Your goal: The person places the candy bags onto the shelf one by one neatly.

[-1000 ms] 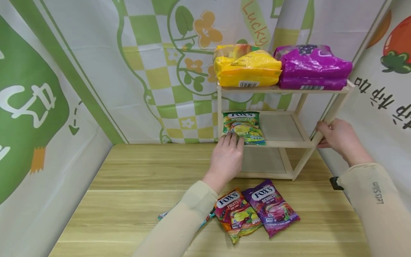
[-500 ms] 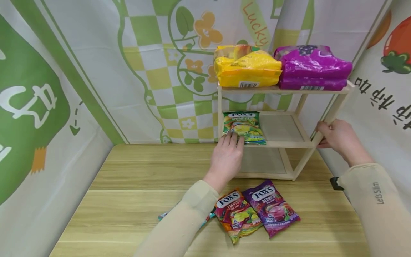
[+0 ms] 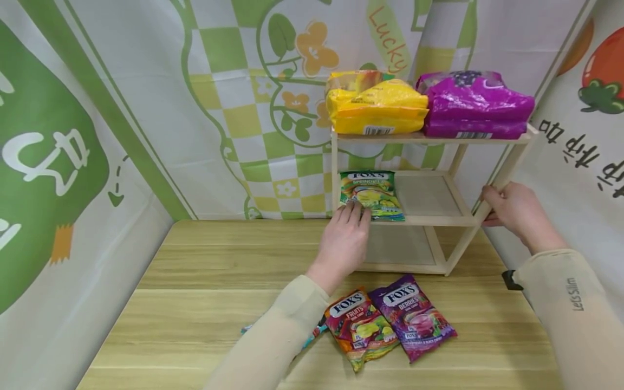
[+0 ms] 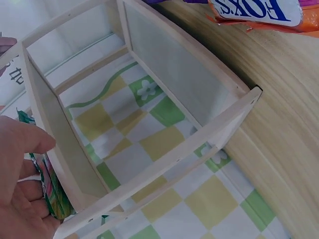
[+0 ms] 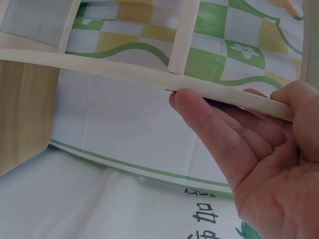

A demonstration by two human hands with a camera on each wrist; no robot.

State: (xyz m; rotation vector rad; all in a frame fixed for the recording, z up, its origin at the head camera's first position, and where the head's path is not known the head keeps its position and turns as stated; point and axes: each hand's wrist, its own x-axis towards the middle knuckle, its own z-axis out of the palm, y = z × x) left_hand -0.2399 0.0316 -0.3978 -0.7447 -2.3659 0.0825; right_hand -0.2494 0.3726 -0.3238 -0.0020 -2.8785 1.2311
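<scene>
1. Settling the shiny green foil candy packet (image 3: 372, 195) onto the middle shelf of the pale wooden three-tier rack (image 3: 434, 220) seems the step in hand; it lies at that shelf's left end, reaching the near rail.
2. The left hand (image 3: 343, 244) is clamped on the packet's near left corner, fingers over the foil and, in the left wrist view, thumb against the shelf board's other side.
3. The right hand (image 3: 514, 214) is wrapped around the rack's right-hand post (image 5: 119, 69); that grip should brace the light-looking frame, so any push is best met from there.
4. Pressing gently and sliding slightly far would probably bring the near edge safely inside the rail; lifting the fingers straight up, thumb clear first, should avoid dragging the foil.
5. The printed face is up, its brand end pointing far and its bottom near.
6. Its long axis appears to run near to far, the near end angled slightly right.
</scene>
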